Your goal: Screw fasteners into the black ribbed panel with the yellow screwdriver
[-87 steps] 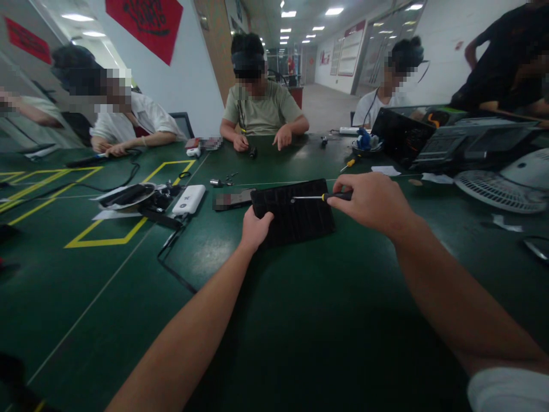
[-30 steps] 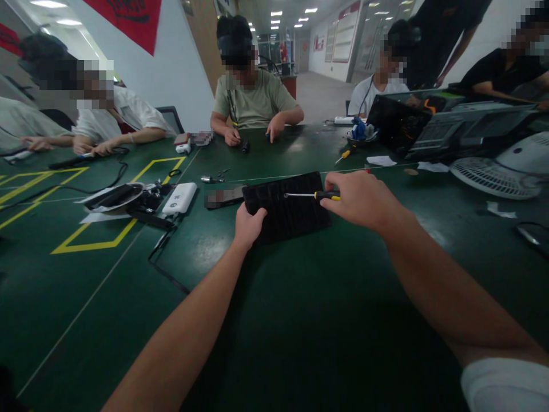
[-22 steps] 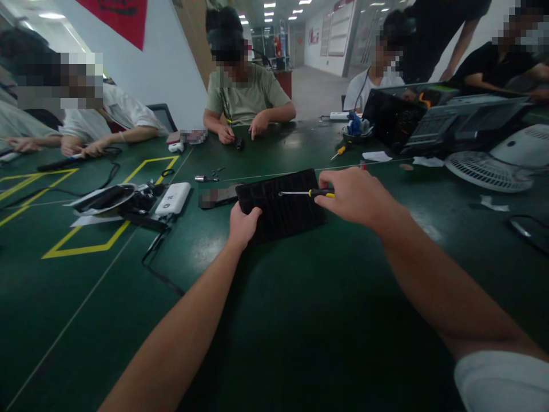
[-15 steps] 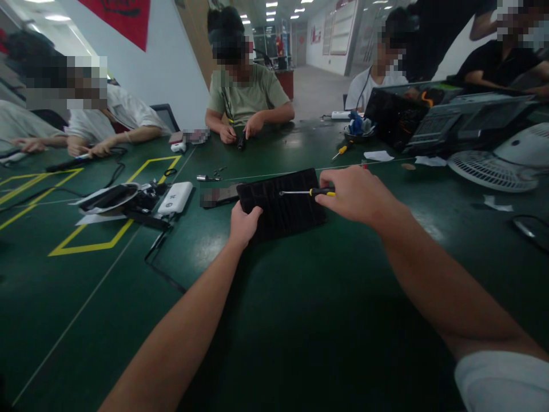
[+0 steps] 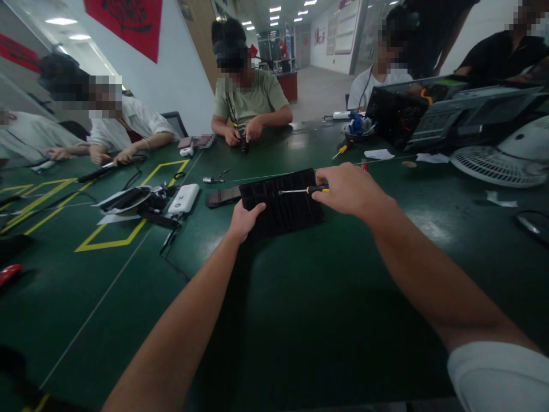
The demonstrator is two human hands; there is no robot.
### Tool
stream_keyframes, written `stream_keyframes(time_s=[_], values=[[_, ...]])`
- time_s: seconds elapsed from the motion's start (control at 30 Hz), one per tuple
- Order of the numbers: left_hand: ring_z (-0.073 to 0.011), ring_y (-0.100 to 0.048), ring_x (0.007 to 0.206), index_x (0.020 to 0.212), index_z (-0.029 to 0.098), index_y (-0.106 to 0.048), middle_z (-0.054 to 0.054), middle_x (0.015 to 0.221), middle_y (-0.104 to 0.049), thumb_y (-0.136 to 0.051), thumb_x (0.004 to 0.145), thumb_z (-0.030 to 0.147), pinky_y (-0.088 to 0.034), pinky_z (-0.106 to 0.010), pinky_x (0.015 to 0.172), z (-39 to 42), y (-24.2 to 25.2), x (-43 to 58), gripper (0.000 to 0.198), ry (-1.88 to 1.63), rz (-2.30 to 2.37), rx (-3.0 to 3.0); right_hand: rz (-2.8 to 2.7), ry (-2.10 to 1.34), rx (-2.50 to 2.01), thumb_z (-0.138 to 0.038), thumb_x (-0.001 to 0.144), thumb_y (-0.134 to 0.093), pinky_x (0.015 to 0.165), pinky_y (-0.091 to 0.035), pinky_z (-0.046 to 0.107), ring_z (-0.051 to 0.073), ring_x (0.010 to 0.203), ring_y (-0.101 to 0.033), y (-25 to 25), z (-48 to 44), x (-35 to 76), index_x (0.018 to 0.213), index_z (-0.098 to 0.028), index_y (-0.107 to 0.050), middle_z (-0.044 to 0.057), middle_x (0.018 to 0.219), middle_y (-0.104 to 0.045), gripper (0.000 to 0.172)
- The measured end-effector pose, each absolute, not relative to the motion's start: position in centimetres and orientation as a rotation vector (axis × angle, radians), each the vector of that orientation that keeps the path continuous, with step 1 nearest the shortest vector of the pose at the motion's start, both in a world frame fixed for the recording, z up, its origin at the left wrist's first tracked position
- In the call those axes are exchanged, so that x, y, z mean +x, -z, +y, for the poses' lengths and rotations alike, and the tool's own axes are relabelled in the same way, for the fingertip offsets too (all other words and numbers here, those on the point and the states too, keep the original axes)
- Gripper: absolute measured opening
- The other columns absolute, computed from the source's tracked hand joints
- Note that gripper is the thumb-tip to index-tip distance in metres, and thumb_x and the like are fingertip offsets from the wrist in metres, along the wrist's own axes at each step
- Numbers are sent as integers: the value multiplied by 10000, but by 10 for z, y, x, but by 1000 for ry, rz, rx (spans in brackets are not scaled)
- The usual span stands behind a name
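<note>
My left hand point(image 5: 246, 221) grips the lower left edge of a flat black case point(image 5: 261, 223) with ridges down its middle, thumb on top. The case is tilted above the green table. In my right hand point(image 5: 349, 189) is the black-and-yellow handle of a screwdriver point(image 5: 295, 191), closed between the fingers at the case's right side. Its metal shaft points left across the case, with the tip near the middle ridges. Whether the tip touches the case I cannot tell. A dark phone-like object point(image 5: 223, 197) lies just behind my left hand, partly hidden by the case.
Left on the green table point(image 5: 326, 320) are a white box point(image 5: 183, 199) and a dish of dark parts point(image 5: 128, 200). Small metal bits point(image 5: 212, 179) lie behind. To the right stand an open computer case point(image 5: 429, 117) and a white fan point(image 5: 493, 157). Several people sit around.
The view has shifted slightly left, so a red object now shows at the left edge. Both hands keep their holds on the case and screwdriver.
</note>
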State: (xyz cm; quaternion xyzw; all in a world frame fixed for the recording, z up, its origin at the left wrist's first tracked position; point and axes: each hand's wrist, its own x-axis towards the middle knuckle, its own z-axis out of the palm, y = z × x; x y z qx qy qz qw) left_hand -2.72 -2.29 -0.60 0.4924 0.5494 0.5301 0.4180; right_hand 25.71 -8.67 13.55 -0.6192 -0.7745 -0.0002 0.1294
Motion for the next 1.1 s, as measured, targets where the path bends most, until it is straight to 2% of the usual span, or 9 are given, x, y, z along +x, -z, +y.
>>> stream_keyframes(time_s=[0.13,0.3,0.43,0.6,0.73,0.93,1.1], values=[[-288,-780,980,1035,203,-724,-67,1016,-813,-895,634,284,-628,-522,994,-24,-2,-25,444,-1251,1319,1130,-2250,-8,-1807,-358,914,-672,729,-454,404,318,931,-696,-135,-86,257,1067,-221,-796,142,1010,-784,239],[-271,-758,908,996,211,-702,-29,923,-781,-842,597,269,-629,-492,946,-25,-1,-20,427,-1316,1363,1089,-2247,-13,-1826,-357,918,-668,735,-460,408,323,948,-699,-138,-87,256,1097,-220,-797,145,1032,-785,260],[-256,-732,890,971,205,-698,-27,916,-761,-818,593,291,-613,-461,941,-22,0,-25,406,-1308,1371,1183,-2250,-38,-1838,-363,926,-671,736,-459,402,320,953,-695,-139,-87,256,1102,-218,-793,150,1047,-780,258],[-254,-716,854,968,194,-688,-32,903,-748,-808,561,306,-613,-427,856,-18,-3,-33,438,-1246,1338,1184,-2250,-37,-1805,-356,918,-670,718,-444,390,306,918,-689,-138,-88,256,1056,-221,-780,131,995,-777,222],[-233,-694,815,918,201,-678,-21,860,-725,-772,582,292,-603,-391,813,-19,-1,-29,360,-1315,1397,1181,-2255,-21,-1802,-360,922,-662,693,-429,381,296,881,-681,-139,-91,255,1031,-215,-769,127,970,-773,210],[-245,-702,825,862,204,-677,-31,833,-722,-763,612,268,-615,-407,831,-22,1,-23,272,-1343,1447,1220,-2278,-5,-1823,-387,931,-672,649,-353,362,283,834,-659,-137,-91,256,1045,-223,-722,105,922,-753,206],[-289,-738,913,914,206,-702,-68,933,-777,-814,635,318,-616,-456,909,-22,3,-23,321,-1360,1447,1260,-2263,31,-1792,-386,913,-688,657,-338,357,263,801,-644,-135,-90,258,1018,-224,-718,97,909,-754,196]])
